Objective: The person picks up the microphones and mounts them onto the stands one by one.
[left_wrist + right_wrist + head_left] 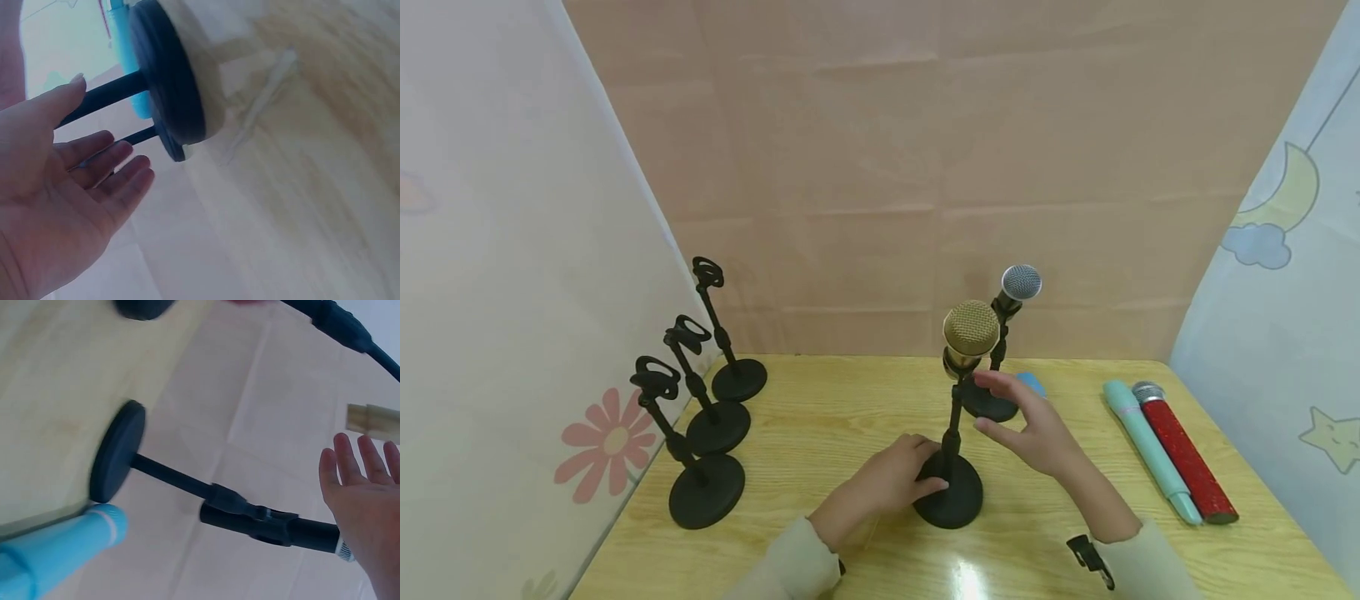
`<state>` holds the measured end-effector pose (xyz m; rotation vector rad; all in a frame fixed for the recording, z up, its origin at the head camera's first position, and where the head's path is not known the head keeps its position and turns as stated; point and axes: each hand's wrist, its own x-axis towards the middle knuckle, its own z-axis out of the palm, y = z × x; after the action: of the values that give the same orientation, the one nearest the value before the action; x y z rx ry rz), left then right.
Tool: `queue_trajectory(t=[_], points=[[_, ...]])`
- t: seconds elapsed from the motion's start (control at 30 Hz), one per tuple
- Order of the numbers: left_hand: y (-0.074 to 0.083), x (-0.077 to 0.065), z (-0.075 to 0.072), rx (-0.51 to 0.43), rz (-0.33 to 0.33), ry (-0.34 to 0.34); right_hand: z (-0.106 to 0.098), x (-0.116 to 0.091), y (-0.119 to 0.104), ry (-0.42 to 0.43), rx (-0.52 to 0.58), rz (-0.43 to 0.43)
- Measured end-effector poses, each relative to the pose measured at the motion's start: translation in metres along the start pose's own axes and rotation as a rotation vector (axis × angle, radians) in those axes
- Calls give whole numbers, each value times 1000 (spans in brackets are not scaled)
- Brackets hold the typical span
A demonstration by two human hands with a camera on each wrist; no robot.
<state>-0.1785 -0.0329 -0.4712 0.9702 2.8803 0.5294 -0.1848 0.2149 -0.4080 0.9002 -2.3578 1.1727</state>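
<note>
A gold-headed microphone [972, 329] sits in the clip of a black desk stand [951, 500]. Around this stand's near side, my left hand [895, 475] has its thumb over the round base and its fingers spread beside the pole; in the left wrist view the left hand [69, 187] shows a loose, uncurled palm. Just right of the pole is my right hand [1033, 429], thumb and fingers apart with nothing between them. Behind stands a second black stand [991, 404] bearing a silver-headed microphone [1021, 283], whose black body shows in the right wrist view.
Three black stands [707, 492] with vacant clips line the left side. A mint microphone [1150, 450] and a red glittery microphone [1187, 458] lie side by side at the right. A blue microphone [62, 550] lies near the rear stand. Paper-covered walls [850, 167] enclose the table.
</note>
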Motion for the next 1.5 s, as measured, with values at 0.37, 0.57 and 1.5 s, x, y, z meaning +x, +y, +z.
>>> queue_trajectory(t=[0.37,0.57,1.5], points=[[-1,-2,-22,-127,99,98,17,-25,19,-163,-4,-8],[1,-3,-29,-143,138,124,22,-36,24,-271,-28,87],[17,8,-40,-305,186,141,50,-48,32,-601,-92,179]])
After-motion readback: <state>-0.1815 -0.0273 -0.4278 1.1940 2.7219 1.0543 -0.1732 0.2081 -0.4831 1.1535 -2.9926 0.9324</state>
